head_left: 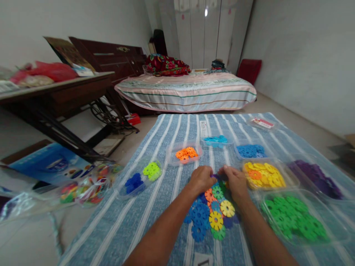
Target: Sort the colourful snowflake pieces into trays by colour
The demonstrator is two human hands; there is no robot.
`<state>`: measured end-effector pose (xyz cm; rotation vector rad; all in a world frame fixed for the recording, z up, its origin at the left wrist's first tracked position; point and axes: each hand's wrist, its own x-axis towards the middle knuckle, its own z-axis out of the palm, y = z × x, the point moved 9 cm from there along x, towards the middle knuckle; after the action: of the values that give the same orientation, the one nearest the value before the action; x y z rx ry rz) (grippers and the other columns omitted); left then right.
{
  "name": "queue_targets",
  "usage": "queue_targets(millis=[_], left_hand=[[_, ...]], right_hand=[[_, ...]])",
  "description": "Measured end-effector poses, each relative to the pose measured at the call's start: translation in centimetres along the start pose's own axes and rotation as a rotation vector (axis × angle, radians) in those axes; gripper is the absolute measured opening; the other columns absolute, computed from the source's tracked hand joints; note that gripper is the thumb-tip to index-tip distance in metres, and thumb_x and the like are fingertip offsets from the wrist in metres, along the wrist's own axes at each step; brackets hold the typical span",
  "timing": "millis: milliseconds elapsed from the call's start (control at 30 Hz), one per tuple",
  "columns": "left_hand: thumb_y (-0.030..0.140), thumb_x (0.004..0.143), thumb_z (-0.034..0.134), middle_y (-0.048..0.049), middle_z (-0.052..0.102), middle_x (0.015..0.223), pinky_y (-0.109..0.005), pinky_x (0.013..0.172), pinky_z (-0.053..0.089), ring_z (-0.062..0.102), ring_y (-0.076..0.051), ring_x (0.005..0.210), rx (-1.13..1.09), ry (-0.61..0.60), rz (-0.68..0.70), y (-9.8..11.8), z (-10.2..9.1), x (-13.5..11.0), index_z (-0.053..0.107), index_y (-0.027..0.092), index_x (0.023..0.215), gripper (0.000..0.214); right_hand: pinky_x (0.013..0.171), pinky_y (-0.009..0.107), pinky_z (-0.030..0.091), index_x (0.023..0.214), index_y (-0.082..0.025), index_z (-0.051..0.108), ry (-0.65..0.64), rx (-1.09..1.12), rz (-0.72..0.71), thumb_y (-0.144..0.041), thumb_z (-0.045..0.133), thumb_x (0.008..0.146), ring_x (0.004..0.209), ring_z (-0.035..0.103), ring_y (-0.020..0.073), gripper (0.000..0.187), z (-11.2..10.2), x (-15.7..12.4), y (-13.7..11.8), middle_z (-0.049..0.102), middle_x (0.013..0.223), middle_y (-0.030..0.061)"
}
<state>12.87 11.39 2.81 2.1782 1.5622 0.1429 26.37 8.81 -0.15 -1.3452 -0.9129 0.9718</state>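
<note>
My left hand is closed, its fingertips at a purple notched plastic disc at the far edge of a cluster of flower-shaped discs. My right hand curls in from the other side, its thumb and fingers around the same spot; what they pinch is mostly hidden. Below the hands, the mixed discs lie on the cloth: blue discs at the left, a yellow disc, an orange disc and a green disc. Whether these are joined I cannot tell.
Clear tubs of sorted discs surround the hands: orange, light blue, blue, yellow, purple, green. One tub at left holds dark blue and lime discs. A clear lid lies far right.
</note>
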Motion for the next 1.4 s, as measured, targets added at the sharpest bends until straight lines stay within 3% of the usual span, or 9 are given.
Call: queue_targets(millis=[233,500,633,767,933,1067,1200,1400], left_hand=[[0.037,0.066,0.062,-0.0038,0.062,0.091,-0.024,0.075,0.044,0.058,-0.018,0.087,0.041,-0.003,-0.011,0.5,0.5,-0.6,0.064,0.021,0.087,0.026],[0.017,0.056,0.064,-0.0014,0.061,0.085,-0.023,0.068,0.044,0.056,-0.015,0.078,-0.133,-0.041,0.075,-0.3,0.8,-0.2,0.064,0.017,0.089,0.033],[0.009,0.056,0.057,-0.0014,0.062,0.08,-0.023,0.065,0.043,0.056,-0.015,0.074,-0.185,-0.024,0.074,-1.1,0.6,-0.5,0.063,0.015,0.088,0.033],[0.008,0.06,0.052,-0.0029,0.061,0.083,-0.024,0.072,0.044,0.056,-0.015,0.078,-0.171,0.102,0.031,-2.8,-0.2,-1.7,0.062,0.015,0.086,0.029],[0.009,0.063,0.049,-0.0041,0.059,0.089,-0.026,0.078,0.044,0.055,-0.016,0.086,-0.232,0.179,0.107,-3.8,-0.5,-3.3,0.06,0.016,0.093,0.033],[0.012,0.068,0.048,-0.005,0.059,0.095,-0.026,0.08,0.045,0.055,-0.016,0.091,-0.298,0.221,0.126,-4.1,-0.5,-4.2,0.059,0.017,0.098,0.032],[0.014,0.073,0.046,-0.0058,0.06,0.097,-0.028,0.082,0.045,0.055,-0.016,0.092,-0.318,0.297,0.118,-4.3,-0.8,-4.6,0.06,0.016,0.096,0.027],[0.017,0.073,0.046,-0.005,0.062,0.094,-0.029,0.08,0.046,0.057,-0.017,0.091,-0.306,0.342,0.137,-4.6,-1.2,-4.3,0.061,0.018,0.093,0.025]], right_hand=[[0.063,0.03,0.045,0.061,-0.015,0.067,0.006,0.029,0.014,-0.056,0.062,0.065,0.063,0.058,0.0184,0.042,0.1,0.1,0.1,0.065,0.061,0.0045],[0.063,0.029,0.044,0.061,-0.015,0.065,-0.016,-0.028,-0.041,-0.053,0.054,0.073,0.064,0.056,0.0176,0.041,0.2,0.2,-0.1,0.063,0.061,0.0034],[0.067,0.03,0.045,0.074,-0.016,0.067,-0.041,-0.243,-0.205,-0.046,0.05,0.078,0.069,0.057,0.0175,0.035,0.7,-0.1,-0.8,0.065,0.07,0.0036],[0.087,0.037,0.041,0.088,-0.019,0.068,-0.089,-0.571,-0.46,-0.035,0.053,0.076,0.095,0.055,0.0219,0.024,2.0,-0.9,-1.9,0.064,0.097,0.0079],[0.093,0.04,0.038,0.089,-0.019,0.069,-0.212,-0.898,-0.515,-0.031,0.054,0.077,0.108,0.05,0.025,0.023,3.1,-1.3,-1.1,0.058,0.113,0.0126],[0.096,0.04,0.037,0.092,-0.018,0.068,-0.257,-0.877,-0.499,-0.032,0.053,0.078,0.11,0.05,0.0237,0.025,2.9,-1.4,-0.9,0.058,0.116,0.0123],[0.096,0.039,0.036,0.08,-0.019,0.068,-0.247,-0.739,-0.429,-0.028,0.056,0.074,0.108,0.051,0.022,0.016,2.3,-1.2,-0.8,0.059,0.113,0.0094],[0.075,0.028,0.043,0.062,-0.019,0.061,-0.155,-0.551,-0.333,-0.026,0.055,0.071,0.077,0.057,0.0158,0.013,2.0,-1.6,-2.6,0.063,0.077,0.0024]])
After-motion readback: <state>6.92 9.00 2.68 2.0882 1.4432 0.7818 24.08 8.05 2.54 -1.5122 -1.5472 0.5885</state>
